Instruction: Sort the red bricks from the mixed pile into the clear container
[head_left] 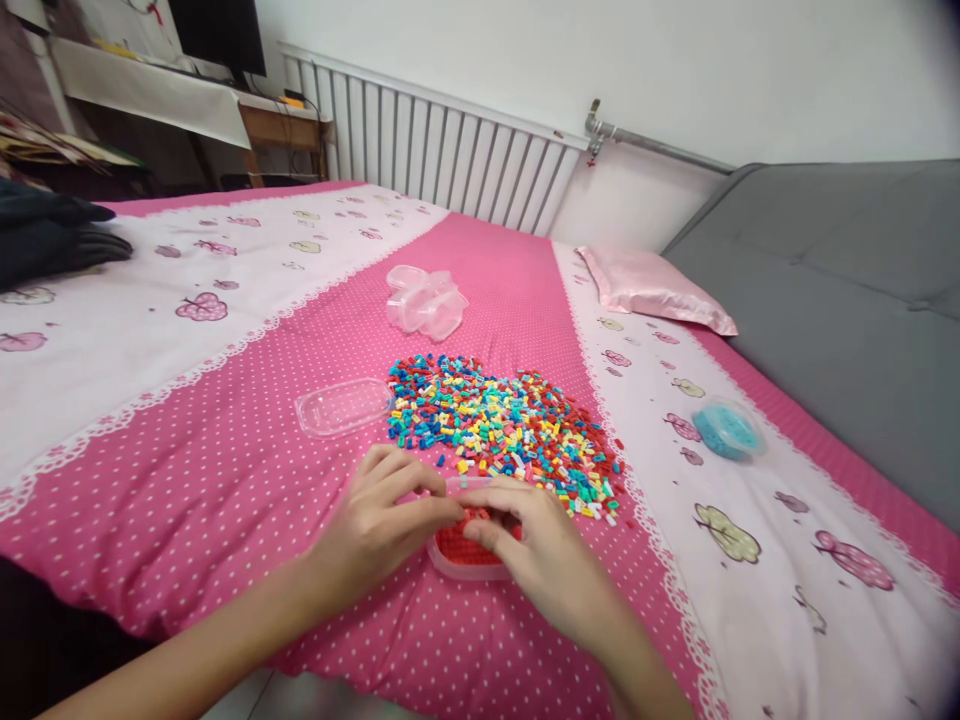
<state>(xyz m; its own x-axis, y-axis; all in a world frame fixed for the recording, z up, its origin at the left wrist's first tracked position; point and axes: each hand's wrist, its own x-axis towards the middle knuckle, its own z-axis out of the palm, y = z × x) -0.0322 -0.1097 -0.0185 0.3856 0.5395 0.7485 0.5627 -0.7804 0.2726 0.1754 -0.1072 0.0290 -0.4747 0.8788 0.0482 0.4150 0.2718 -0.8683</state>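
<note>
A small clear tub of red pieces (459, 552) sits on the pink dotted bedspread (225, 480) near the bed's front edge. My left hand (379, 525) rests on its left side, fingers curled over the rim. My right hand (544, 555) covers its right side, fingers bent onto the top of the tub. Both hands are closed on the tub. Just beyond lies a heap of small mixed-colour pieces (502, 425): red, yellow, blue, teal, pink.
A clear oval lid (343, 405) lies left of the heap. Several empty clear tubs (424, 300) are stacked further back. A tub of blue pieces (726, 430) sits at the right. A pink pillow (656, 285), grey headboard (847, 300) and radiator (435, 150) lie beyond.
</note>
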